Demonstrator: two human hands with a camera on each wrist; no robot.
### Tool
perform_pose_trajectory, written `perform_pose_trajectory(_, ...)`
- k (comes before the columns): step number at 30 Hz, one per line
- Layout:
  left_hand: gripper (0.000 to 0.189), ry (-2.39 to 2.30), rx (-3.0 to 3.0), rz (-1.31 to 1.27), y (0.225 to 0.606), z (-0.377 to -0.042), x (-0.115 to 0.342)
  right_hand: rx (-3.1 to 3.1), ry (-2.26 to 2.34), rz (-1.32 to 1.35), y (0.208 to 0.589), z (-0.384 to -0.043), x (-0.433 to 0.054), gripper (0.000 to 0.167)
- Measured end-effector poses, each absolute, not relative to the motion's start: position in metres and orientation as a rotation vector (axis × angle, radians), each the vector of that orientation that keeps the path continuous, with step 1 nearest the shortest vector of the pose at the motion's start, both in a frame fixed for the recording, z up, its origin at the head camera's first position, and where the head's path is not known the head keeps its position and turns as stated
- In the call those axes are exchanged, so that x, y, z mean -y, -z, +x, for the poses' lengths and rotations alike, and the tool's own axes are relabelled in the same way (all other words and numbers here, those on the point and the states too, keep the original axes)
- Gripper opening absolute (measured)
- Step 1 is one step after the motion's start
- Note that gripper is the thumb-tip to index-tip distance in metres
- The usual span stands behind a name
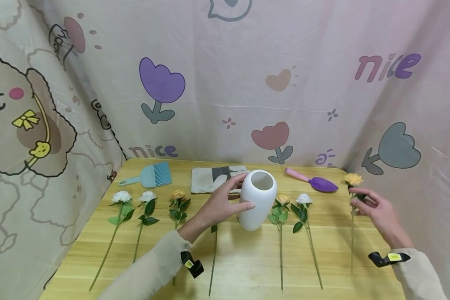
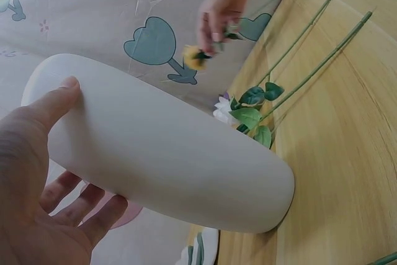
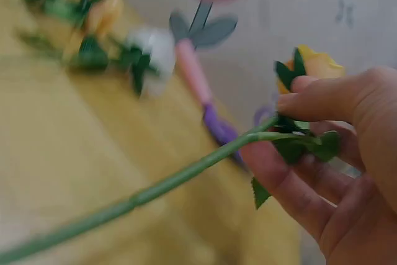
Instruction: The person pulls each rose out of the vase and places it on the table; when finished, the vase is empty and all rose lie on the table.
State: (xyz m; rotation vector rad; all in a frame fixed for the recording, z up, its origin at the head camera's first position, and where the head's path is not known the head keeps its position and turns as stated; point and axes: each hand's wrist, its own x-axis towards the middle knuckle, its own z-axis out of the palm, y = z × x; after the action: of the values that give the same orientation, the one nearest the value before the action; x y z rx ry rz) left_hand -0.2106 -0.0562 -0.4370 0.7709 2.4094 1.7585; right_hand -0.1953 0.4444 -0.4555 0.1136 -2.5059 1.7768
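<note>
My left hand (image 1: 225, 200) grips a white vase (image 1: 256, 208) near its mouth, thumb on the near side and fingers behind. The vase leans a little, its base at the wooden table, as the left wrist view shows. At the right, my right hand (image 1: 378, 210) pinches a yellow artificial rose (image 1: 353, 179) by its stem just below the bloom. In the right wrist view the green stem (image 3: 155, 190) runs down to the left, with leaves (image 3: 304, 147) against the fingers. Right of the vase lie a yellow rose (image 1: 283, 200) and a white rose (image 1: 303, 199).
Two white roses (image 1: 121, 197) and an orange-yellow rose (image 1: 178, 195) lie on the left; another stem (image 1: 213, 258) lies partly behind the left hand. Along the back are a blue dustpan-like brush (image 1: 155, 175), folded gloves (image 1: 202, 180) and a purple trowel (image 1: 323, 184). Patterned curtains (image 1: 225, 83) border the table.
</note>
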Motion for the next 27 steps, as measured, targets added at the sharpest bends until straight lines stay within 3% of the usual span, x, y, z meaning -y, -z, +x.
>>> perform_pose_trajectory(5,0.089,-1.758,-2.417,0.764,0.437,-0.21,0.057,2.765,-1.6,0.056,0.505,-0.19,-0.462,0.042)
perform_pose_trajectory(11,0.09,-1.747,-2.418,0.762,0.436,-0.21,0.058,2.76,-1.675,0.054,0.538,-0.194,-0.455,0.043)
perform_pose_trajectory(18,0.089,-1.738,-2.41,0.758,0.438,-0.21,0.059,2.754,-1.611,0.072,0.547,-0.203,-0.434,0.048)
perform_pose_trajectory(27,0.089,-1.747,-2.402,0.763,0.437,-0.21,0.058,2.917,-1.103,0.123,0.54,-0.201,-0.423,0.032)
